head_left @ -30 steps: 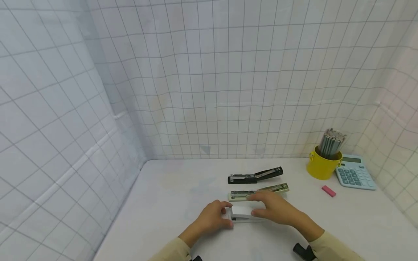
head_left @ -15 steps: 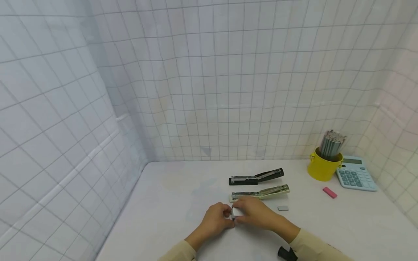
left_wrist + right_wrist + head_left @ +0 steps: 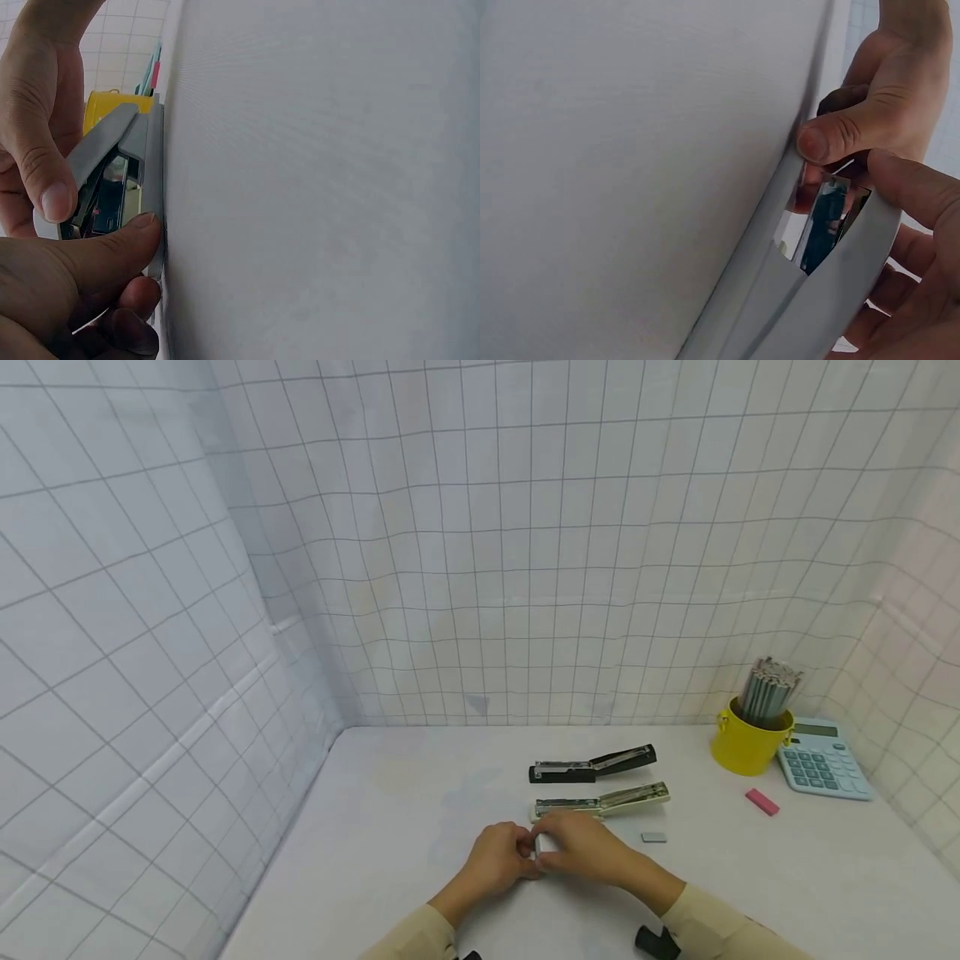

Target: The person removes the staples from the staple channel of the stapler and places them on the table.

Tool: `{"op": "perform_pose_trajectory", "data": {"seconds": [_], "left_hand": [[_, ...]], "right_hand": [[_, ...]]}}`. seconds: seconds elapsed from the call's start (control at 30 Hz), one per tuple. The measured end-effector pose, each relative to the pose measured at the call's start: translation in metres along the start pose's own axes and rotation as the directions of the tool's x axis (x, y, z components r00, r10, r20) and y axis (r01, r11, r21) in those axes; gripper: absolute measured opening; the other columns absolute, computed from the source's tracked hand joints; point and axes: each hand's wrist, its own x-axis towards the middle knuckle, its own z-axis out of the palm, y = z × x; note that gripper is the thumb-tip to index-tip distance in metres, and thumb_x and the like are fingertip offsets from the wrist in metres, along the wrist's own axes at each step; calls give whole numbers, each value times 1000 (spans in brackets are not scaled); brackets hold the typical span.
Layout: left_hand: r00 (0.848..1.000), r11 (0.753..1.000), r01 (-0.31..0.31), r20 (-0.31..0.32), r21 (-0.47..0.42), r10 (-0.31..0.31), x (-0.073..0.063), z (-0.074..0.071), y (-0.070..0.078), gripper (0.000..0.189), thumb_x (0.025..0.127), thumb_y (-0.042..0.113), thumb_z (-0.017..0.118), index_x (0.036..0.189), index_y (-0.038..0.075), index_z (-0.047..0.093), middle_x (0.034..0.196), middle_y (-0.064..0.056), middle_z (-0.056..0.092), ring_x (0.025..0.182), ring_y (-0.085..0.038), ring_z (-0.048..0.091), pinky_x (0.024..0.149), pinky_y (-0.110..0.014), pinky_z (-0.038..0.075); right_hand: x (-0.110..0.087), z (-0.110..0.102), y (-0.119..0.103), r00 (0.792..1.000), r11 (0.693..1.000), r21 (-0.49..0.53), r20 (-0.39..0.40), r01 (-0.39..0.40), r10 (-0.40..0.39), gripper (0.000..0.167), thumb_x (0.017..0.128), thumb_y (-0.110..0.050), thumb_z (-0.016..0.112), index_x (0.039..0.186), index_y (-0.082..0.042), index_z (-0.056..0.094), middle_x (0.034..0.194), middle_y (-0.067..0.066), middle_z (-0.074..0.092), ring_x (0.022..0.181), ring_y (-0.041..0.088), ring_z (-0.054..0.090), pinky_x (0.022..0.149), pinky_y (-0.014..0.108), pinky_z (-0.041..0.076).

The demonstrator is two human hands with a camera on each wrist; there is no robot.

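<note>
A white stapler [image 3: 546,843] lies low on the table between my two hands, mostly covered by them in the head view. Pinching the front of its base is my left hand [image 3: 491,860], thumb on the near side. My right hand [image 3: 588,847] grips the stapler's top arm, thumb near and fingers beyond. In the left wrist view the stapler's top arm [image 3: 101,139] stands raised at an angle over the base [image 3: 154,172], with the dark inner magazine in the gap. The right wrist view shows that same gap beside my left thumb [image 3: 817,142].
Just behind lies a cream stapler [image 3: 637,797], opened out, and farther back a black one [image 3: 622,762], opened likewise. A small grey block [image 3: 653,837] is right of my hand. Farther right are a pink block [image 3: 762,802], a yellow bucket [image 3: 750,747] of pencils and a blue calculator [image 3: 825,764].
My right hand has slid left along the white stapler to its front end, close to my left hand. The small grey block, hidden before, now shows. My left hand has barely moved.
</note>
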Motion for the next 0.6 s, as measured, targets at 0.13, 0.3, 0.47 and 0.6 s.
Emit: {"op": "perform_pose_trajectory", "data": {"seconds": [0.13,0.3,0.47,0.6], "left_hand": [[1000,1000,11,20,11,-12,1,0,3,20,68,15,90,84,13,77,69,13,57,64,-2,48,62,-23,41],[998,998,62,23,5,-62,0,0,6,23,68,14,90,88,13,78,71,12,59,66,-3,50,62,-25,43],[994,994,103,21,20,-103,-2,0,8,23,69,15,90,88,13,78,72,12,58,67,-4,50,63,-26,43],[994,994,106,15,17,-107,-4,0,7,22,70,14,90,88,12,78,74,11,59,68,-5,51,63,-27,43]], "right_hand": [[-6,-8,0,999,1000,25,-29,-16,17,27,87,-24,79,112,-12,74,111,-5,71,108,17,65,93,43,52],[-18,-21,2,996,995,100,-80,-22,30,30,90,-26,78,116,-12,72,114,-6,69,108,16,63,95,43,50],[-31,-36,6,993,983,178,-98,-53,71,34,92,-37,76,120,-18,71,115,-11,66,106,10,59,94,40,50],[-38,-45,10,990,975,212,-116,-58,84,38,93,-40,75,122,-17,70,112,-12,65,102,11,57,90,41,50]]}}
